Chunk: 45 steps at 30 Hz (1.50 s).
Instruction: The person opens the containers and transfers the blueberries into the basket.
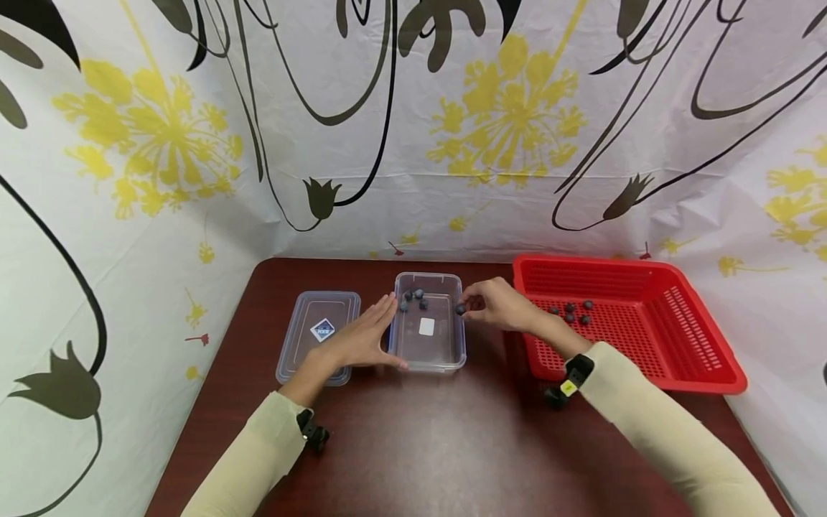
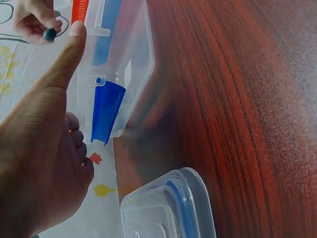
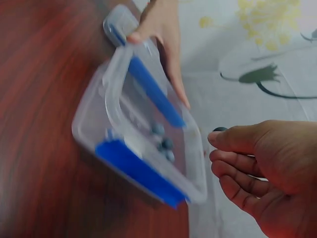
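One blueberry [image 1: 460,309] pinched in right hand [image 1: 500,305], above container's [image 1: 446,359] right rim.

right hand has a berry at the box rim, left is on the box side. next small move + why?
Probably carry the right hand a little further left over the clear box and let go of the blueberry. It is pinched at the box's right rim, not yet clearly over the inside. A few berries already lie inside, more wait in the red basket, and the left hand rests against the box's left wall.
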{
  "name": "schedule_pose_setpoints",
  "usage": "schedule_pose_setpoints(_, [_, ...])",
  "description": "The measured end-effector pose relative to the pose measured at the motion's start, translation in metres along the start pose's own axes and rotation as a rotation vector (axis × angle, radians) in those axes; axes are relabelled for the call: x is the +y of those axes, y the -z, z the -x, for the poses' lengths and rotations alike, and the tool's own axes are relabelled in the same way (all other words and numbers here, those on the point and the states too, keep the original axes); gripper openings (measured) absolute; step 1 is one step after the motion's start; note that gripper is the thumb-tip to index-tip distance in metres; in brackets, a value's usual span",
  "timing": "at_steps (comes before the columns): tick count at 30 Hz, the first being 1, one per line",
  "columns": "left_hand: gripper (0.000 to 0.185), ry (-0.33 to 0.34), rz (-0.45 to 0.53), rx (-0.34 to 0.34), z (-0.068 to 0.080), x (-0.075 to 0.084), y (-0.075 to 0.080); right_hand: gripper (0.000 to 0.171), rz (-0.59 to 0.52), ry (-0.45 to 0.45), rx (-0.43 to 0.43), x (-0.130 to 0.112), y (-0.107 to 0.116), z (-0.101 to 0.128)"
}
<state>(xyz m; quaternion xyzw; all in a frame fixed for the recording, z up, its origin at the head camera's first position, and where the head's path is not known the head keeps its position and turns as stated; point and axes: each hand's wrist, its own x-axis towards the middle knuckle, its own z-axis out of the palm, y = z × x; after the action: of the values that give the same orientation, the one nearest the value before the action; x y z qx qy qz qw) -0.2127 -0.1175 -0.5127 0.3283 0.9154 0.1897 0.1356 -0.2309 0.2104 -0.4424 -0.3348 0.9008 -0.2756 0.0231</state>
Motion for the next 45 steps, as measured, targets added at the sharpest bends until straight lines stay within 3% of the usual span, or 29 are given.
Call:
schedule_pose_setpoints(12, [0.136,0.012,-0.012,-0.009,0.001,-0.002,-0.002,0.017,0.047,-0.084,-0.009,0.04,0.061,0.045])
schedule_pose_setpoints(22, [0.135,0.014,-0.011,-0.006,0.002,-0.002,-0.003,0.014,0.107,-0.114,-0.031,0.097,0.097,0.075])
schedule_pose_setpoints(32, [0.135,0.01,-0.007,-0.003,0.003,-0.002,-0.003,0.011,0.049,-0.232,-0.128,0.152,0.106,0.1])
schedule_pose_setpoints(38, [0.136,0.016,0.011,-0.014,0.002,-0.001,-0.002,0.01,0.013,-0.289,-0.142,0.168,0.106,0.111])
schedule_pose_setpoints(45, [0.135,0.016,0.011,-0.011,0.002,0.0,0.001,0.014,0.05,-0.361,-0.164,0.188,0.101,0.121])
